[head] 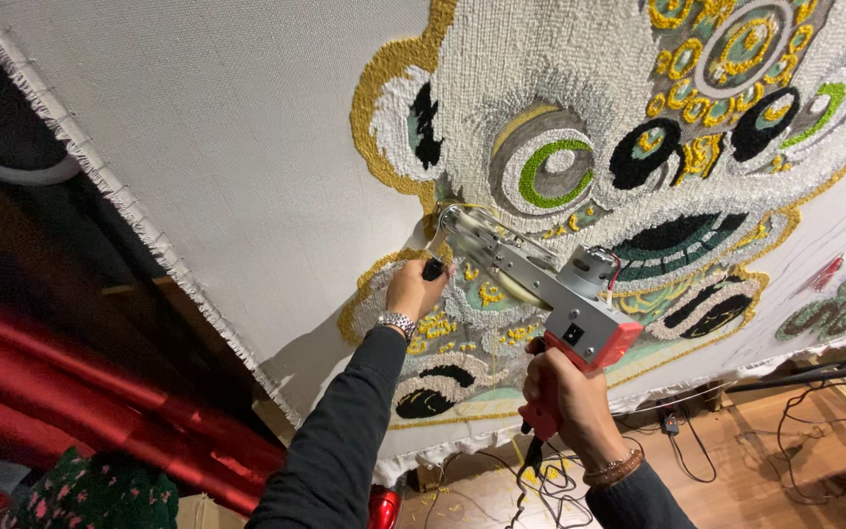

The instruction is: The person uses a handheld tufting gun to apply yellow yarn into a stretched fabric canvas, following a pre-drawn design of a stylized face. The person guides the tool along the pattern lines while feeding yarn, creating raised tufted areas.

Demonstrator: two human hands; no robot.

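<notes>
Tufting gun (531, 279): nose pressing into stretched backing cloth (227, 147) beside yellow outline. Right hand (565, 397) wrapping red grip fully; left hand (415, 289) closed on black front handle. Risk: tilting or slackening pressure, likely tearing cloth or straying into finished white pile (540, 69).

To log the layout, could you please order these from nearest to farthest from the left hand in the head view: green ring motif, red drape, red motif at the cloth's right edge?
From the left hand:
1. Green ring motif, up and right.
2. Red drape, lower left.
3. Red motif, far right.
</notes>
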